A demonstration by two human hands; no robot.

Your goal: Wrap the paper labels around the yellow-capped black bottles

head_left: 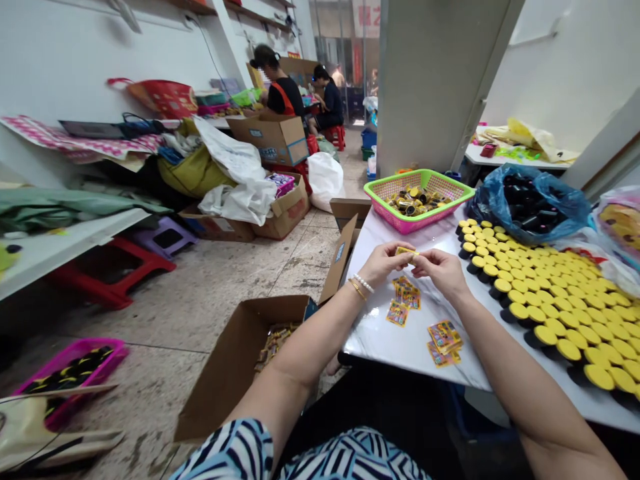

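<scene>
My left hand [383,263] and my right hand [440,270] meet above the white table [400,347], both pinching one small yellow sticker [406,251] between the fingertips. Bracelets circle my left wrist. Under my hands lie loose printed stickers [405,297], with a small stack [444,340] closer to me. To the right stand several rows of black jars with yellow lids [555,293].
A green and pink basket [417,197] of small jars sits at the table's far end beside a blue bag [530,203] of black jars. An open cardboard box [250,360] stands on the floor at my left. A pink tray [70,373] lies further left. Two people sit far back.
</scene>
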